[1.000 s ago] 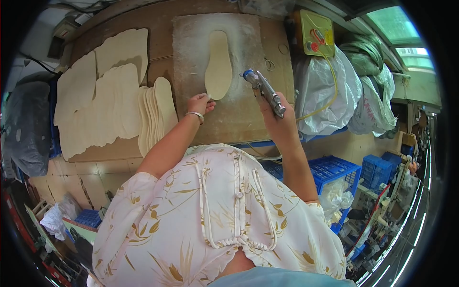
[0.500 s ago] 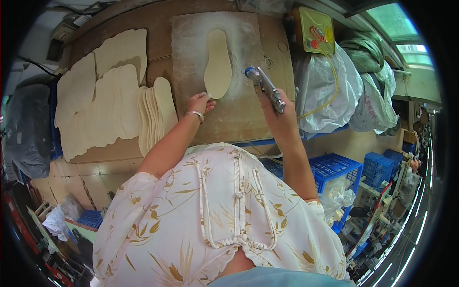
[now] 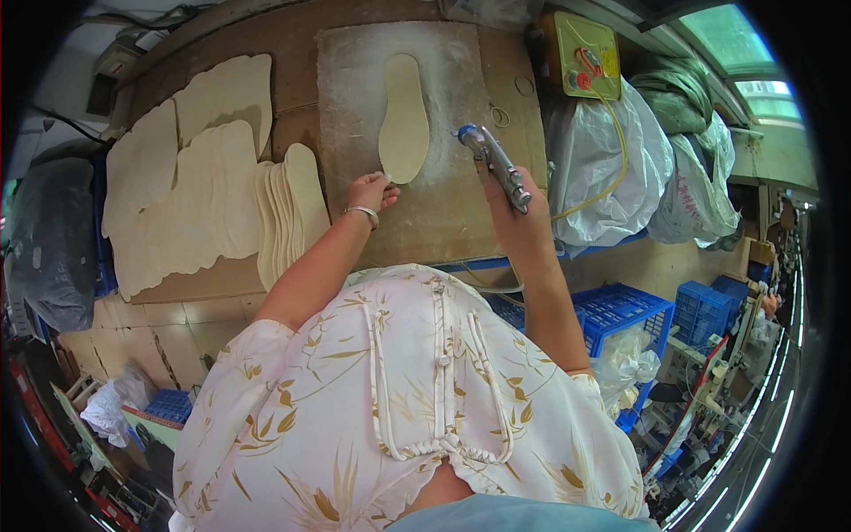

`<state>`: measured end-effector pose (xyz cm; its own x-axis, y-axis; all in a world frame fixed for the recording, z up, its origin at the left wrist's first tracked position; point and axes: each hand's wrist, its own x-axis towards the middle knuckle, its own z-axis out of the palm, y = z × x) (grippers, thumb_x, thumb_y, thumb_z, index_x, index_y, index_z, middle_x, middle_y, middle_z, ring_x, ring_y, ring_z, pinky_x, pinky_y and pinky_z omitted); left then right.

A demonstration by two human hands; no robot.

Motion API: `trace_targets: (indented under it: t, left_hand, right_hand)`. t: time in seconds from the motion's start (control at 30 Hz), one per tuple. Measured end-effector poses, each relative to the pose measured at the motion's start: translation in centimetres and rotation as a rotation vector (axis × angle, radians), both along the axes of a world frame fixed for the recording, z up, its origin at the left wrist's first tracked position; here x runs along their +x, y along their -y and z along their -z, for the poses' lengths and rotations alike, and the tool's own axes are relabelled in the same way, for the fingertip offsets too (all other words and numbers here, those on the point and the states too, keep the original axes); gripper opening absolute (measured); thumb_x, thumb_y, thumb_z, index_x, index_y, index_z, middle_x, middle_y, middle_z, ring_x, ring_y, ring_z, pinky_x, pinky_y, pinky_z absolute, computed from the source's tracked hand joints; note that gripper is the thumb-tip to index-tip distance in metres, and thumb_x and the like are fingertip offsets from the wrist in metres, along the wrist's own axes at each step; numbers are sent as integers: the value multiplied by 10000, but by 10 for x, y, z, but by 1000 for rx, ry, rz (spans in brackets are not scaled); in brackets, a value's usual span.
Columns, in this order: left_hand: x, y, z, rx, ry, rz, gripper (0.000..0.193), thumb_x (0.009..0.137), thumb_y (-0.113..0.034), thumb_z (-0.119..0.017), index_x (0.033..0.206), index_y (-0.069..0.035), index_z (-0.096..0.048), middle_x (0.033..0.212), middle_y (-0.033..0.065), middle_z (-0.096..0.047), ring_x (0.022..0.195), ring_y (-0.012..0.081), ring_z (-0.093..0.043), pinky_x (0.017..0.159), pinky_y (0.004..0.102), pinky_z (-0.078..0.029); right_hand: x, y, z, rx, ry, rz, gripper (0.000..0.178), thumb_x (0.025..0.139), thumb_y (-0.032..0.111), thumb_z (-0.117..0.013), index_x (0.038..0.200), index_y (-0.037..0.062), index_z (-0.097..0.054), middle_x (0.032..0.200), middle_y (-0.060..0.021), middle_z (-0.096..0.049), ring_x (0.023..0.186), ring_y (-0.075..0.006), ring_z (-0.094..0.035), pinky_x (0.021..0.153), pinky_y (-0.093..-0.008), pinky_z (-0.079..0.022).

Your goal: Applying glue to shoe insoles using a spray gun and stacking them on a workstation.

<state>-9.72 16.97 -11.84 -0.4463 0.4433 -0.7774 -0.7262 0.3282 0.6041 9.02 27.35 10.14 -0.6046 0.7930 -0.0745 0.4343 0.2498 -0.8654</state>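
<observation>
A cream insole lies flat on a board dusted with whitish residue. At its near end, my left hand has its fingers pinched together on the edge. To the right, my right hand is wrapped round a metal spray gun with a blue nozzle end. The gun is held above the board, apart from the insole, its nozzle toward the upper left. Left of the board stands a fanned row of insoles, with overlapping layers of cream pieces beyond it.
A yellow tin stands at the far right, a thin yellow hose running down from it. Plastic bags hang beside the table. Blue crates are below on the right; a dark bag sits at far left.
The spray gun has tilted very slightly in my right hand, its nozzle a little to the right. My left hand and the insole have stayed in place.
</observation>
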Motion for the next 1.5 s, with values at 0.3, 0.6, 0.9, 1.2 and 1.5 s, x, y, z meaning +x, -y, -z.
trace_targets:
  t: [0.3,0.6,0.9,1.2,1.5]
  left_hand:
    - [1,0,1,0,-9,5,198,896,-130,-589,1036,6,-561,905,111,-639,740,191,-661,623,275,-564]
    - [1,0,3,-19,-15,22,194,898,-138,-584,1036,-4,-561,904,105,-636,749,194,-661,634,287,-561]
    - [0,0,4,-4,-14,25,208,896,-135,-586,1053,-3,-546,912,111,-631,747,200,-660,636,291,-562]
    - [2,-1,5,-7,-13,10,196,895,-141,-588,1033,-4,-560,905,111,-631,748,206,-656,648,294,-559]
    - [3,-1,4,-21,-20,24,201,893,-143,-592,1037,-7,-557,907,113,-632,743,205,-655,647,298,-558]
  right_hand:
    - [12,3,1,8,21,-9,186,898,195,-621,935,30,-542,623,-98,-508,538,-172,-434,529,-307,-402]
    - [15,10,-3,-7,66,-21,200,897,200,-621,944,23,-539,642,-130,-545,539,-228,-494,534,-313,-419]
    - [21,10,-3,-48,89,21,206,896,207,-623,952,25,-543,639,-110,-556,548,-197,-506,543,-312,-428]
    - [30,18,-5,-30,88,-9,197,891,199,-630,942,32,-538,654,-115,-554,566,-224,-521,560,-321,-433]
    - [38,23,-3,-15,91,-24,189,882,184,-639,946,33,-543,652,-111,-558,565,-232,-523,559,-326,-433]
